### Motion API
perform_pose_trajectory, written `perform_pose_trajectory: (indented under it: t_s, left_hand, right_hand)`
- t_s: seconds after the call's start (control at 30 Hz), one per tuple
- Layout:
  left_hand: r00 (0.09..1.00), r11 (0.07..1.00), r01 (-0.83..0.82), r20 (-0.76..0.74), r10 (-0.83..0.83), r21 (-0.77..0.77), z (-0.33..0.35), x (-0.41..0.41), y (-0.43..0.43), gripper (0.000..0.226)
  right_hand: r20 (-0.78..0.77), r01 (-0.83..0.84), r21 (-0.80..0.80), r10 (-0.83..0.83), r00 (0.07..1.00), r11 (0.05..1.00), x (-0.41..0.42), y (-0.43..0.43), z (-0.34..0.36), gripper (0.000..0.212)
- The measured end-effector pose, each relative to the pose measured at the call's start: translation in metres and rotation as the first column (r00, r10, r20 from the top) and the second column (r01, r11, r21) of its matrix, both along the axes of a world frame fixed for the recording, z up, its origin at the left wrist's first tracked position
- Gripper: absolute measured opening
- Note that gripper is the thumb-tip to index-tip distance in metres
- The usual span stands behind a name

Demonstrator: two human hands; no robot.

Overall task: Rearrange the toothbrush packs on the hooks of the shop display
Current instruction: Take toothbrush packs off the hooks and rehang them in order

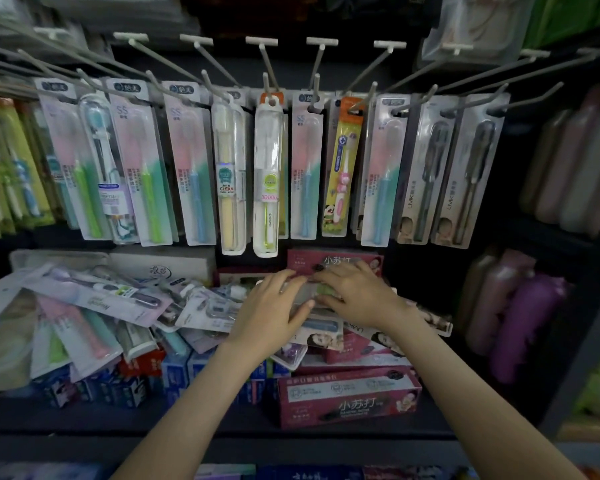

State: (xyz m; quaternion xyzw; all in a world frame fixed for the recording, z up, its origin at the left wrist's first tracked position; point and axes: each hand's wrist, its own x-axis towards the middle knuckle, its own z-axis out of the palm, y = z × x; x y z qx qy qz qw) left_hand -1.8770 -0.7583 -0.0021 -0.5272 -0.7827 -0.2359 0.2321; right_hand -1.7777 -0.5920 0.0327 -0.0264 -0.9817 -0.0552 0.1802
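Held a clear toothbrush pack (309,293) flat between both hands, low in the middle of the display, on top of the goods piled on the shelf (84,417). Gripped its left end with the left hand (274,306), fingers laid over the top and thumb tucked at the near edge. Clasped its right end with the right hand (357,296), fingers curled over the far edge, dark polish on the nails. Had the pack just in front of a red toothpaste box (333,259), well below the hooks (267,64).

Saw above, hung in a row on those hooks, pink-and-green packs (136,161), two clear tube cases (230,174), a yellow child's pack with a panda (342,168) and two grey LMK packs (447,174). Saw to the left of the hands a heap of loose packs (101,299) lying crosswise over one another. Found a second red box (347,396) at the shelf front beneath the right forearm, with blue boxes (177,372) beside it under the heap. Made out pastel bottles (520,306) at the right, too blurred to read.
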Motion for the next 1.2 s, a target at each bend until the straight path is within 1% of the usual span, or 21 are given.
perform_pose_trajectory:
  t_s: [0.1,0.2,0.3,0.37,0.43,0.53,0.6,0.67,0.8,0.87,0.93,1.0,1.07,1.13,1.2]
  left_hand:
    - [1.000,0.999,-0.014,0.002,0.014,-0.034,-0.002,0.000,-0.002,0.069]
    - [1.000,0.999,-0.024,0.012,0.025,-0.038,-0.001,0.002,-0.003,0.071]
    - [1.000,1.000,-0.029,-0.003,0.029,-0.004,0.002,0.004,-0.004,0.064]
    - [0.998,0.998,-0.021,-0.065,0.025,0.055,0.006,0.005,-0.003,0.054]
    - [0.990,0.988,0.015,-0.142,0.008,0.155,0.012,0.005,0.000,0.045]
    - [0.952,0.942,0.086,-0.307,0.019,0.325,0.030,0.003,0.007,0.033]
    - [0.919,0.924,0.061,-0.382,0.095,0.377,0.047,-0.001,0.013,0.040]
    - [0.899,0.924,-0.004,-0.404,0.170,0.382,0.062,-0.009,0.019,0.052]
    - [0.897,0.929,-0.141,-0.353,0.266,0.341,0.081,-0.024,0.025,0.079]
    - [0.900,0.927,-0.185,-0.324,0.293,0.326,0.085,-0.027,0.026,0.084]
    - [0.906,0.927,-0.198,-0.302,0.297,0.319,0.087,-0.029,0.026,0.084]
    - [0.912,0.929,-0.187,-0.295,0.285,0.318,0.089,-0.031,0.025,0.083]
    - [0.916,0.931,-0.173,-0.295,0.272,0.321,0.090,-0.032,0.024,0.080]
    - [0.919,0.932,-0.167,-0.293,0.265,0.321,0.091,-0.031,0.024,0.078]
    - [0.921,0.932,-0.168,-0.286,0.265,0.322,0.093,-0.029,0.024,0.077]
  right_hand:
    - [0.006,0.026,0.055,-0.026,1.000,0.998,0.003,-0.003,-0.001,0.045]
    - [-0.025,0.050,0.086,-0.048,0.999,0.995,0.003,-0.005,0.001,0.046]
    - [-0.092,0.070,0.092,-0.062,0.994,0.993,0.002,-0.007,0.004,0.045]
    - [-0.166,0.072,0.076,-0.058,0.984,0.995,0.002,-0.007,0.007,0.042]
    - [-0.276,0.074,0.006,-0.069,0.959,0.997,0.002,-0.009,0.014,0.039]
    - [-0.480,0.101,-0.171,-0.172,0.860,0.980,-0.004,-0.015,0.037,0.042]
    - [-0.543,0.139,-0.297,-0.287,0.789,0.945,-0.015,-0.017,0.056,0.048]
    - [-0.550,0.156,-0.407,-0.378,0.745,0.900,-0.029,-0.017,0.073,0.051]
    - [-0.528,0.102,-0.593,-0.482,0.699,0.799,-0.055,-0.017,0.095,0.057]
    - [-0.475,0.134,-0.653,-0.542,0.693,0.745,-0.064,-0.015,0.102,0.063]
    - [-0.415,0.181,-0.689,-0.587,0.695,0.702,-0.069,-0.012,0.106,0.058]
    - [-0.403,0.174,-0.715,-0.603,0.689,0.677,-0.069,-0.012,0.108,0.045]
    - [-0.427,0.140,-0.707,-0.576,0.697,0.693,-0.067,-0.015,0.108,0.039]
    - [-0.461,0.146,-0.643,-0.532,0.711,0.752,-0.064,-0.018,0.106,0.042]
    - [-0.472,0.154,-0.613,-0.516,0.715,0.775,-0.057,-0.022,0.106,0.046]
